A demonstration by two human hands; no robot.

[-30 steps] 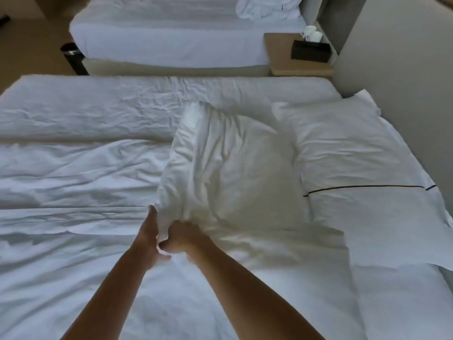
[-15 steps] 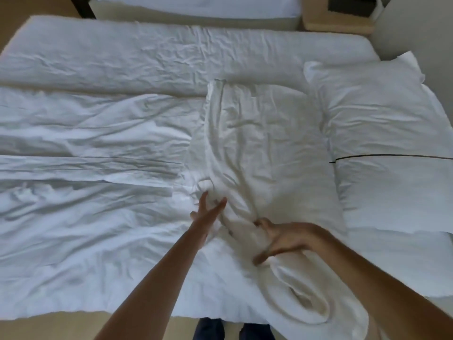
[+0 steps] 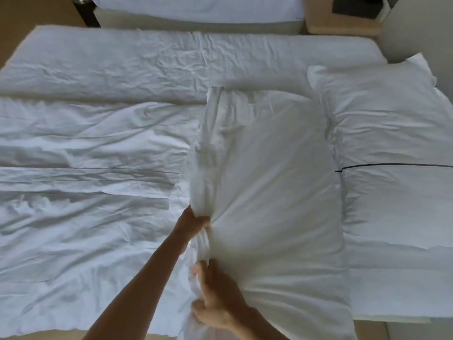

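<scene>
A white pillow (image 3: 267, 182) in a loose white case lies across the middle of the bed (image 3: 98, 241). My left hand (image 3: 192, 222) pinches a bunch of the case fabric at the pillow's left edge. Nearer to me, my right hand (image 3: 215, 303) grips the gathered open end of the case at the pillow's near left corner. Its fingertips are buried in the cloth.
A second white pillow (image 3: 392, 133) with a thin dark stripe lies to the right, touching the first. Rumpled white sheets cover the bed to the left. Beyond stands another bed (image 3: 196, 8) and a wooden nightstand (image 3: 343, 28). The near bed edge shows bare floor below.
Both hands were spread open over the case half a second ago; now each has closed on the fabric at the pillow's left edge. The view has moved closer over the bed.
</scene>
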